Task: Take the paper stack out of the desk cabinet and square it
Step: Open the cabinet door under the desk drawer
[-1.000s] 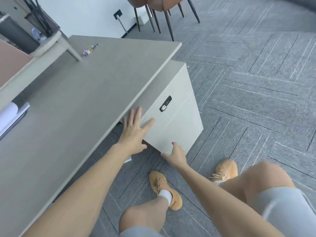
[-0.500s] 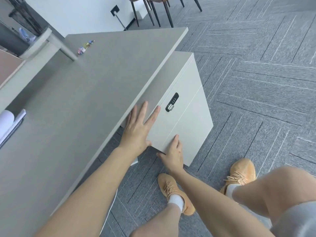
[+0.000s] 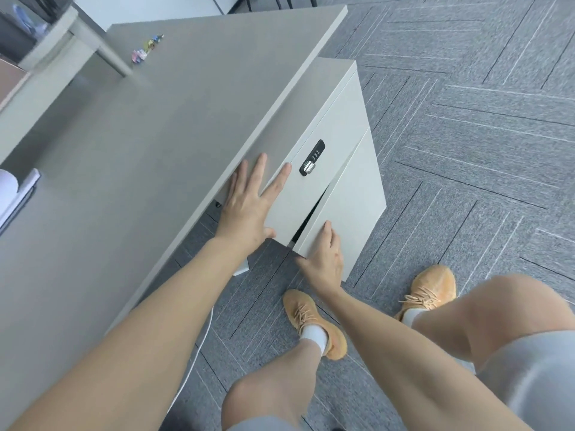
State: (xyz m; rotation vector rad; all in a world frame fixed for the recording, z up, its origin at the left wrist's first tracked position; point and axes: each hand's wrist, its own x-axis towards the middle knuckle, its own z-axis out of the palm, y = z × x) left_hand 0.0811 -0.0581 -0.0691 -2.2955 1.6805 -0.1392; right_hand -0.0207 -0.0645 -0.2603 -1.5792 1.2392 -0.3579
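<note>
A pale grey desk cabinet (image 3: pixel 342 119) stands under the right end of the desk, with a black combination lock (image 3: pixel 312 157) on its upper drawer front. My left hand (image 3: pixel 252 203) lies flat, fingers spread, on that upper front. My right hand (image 3: pixel 325 259) grips the near bottom corner of the lower drawer front (image 3: pixel 351 209), which stands ajar with a dark gap beside it. No paper stack shows inside the gap.
The grey desk top (image 3: pixel 155 144) fills the left. Small coloured objects (image 3: pixel 146 49) lie at its far side, and white papers (image 3: pixel 12 194) at its left edge. My orange shoes (image 3: pixel 311 321) stand on grey carpet. A white cable (image 3: pixel 199 346) hangs under the desk.
The lower drawer front has come away from the cabinet, showing a dark gap. My right hand slid to its near corner. The view moved closer and lower.
</note>
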